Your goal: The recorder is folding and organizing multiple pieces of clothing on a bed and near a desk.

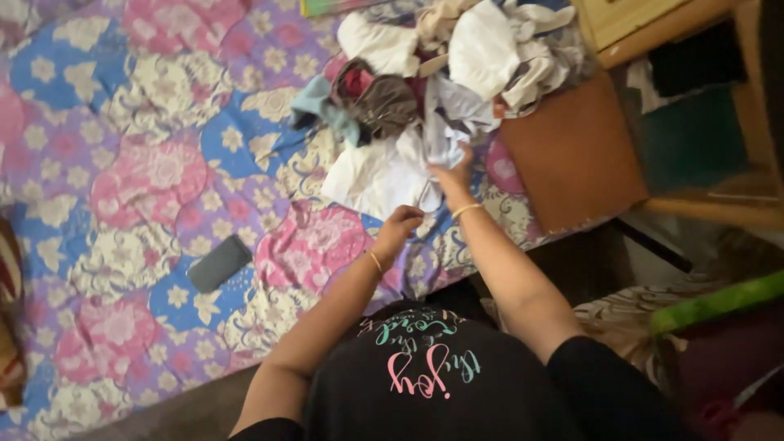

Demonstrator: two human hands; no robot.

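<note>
Both arms outstretched toward laundry pile [441, 73]

A floral patchwork quilt [147, 163] of pink, blue, purple and cream spreads wide. On it, a heap of mostly white and grey crumpled clothes [441, 73] lies beside a dark grey flat phone [219, 263]. Right of the quilt stands a plain brown panel [572, 155].
</note>
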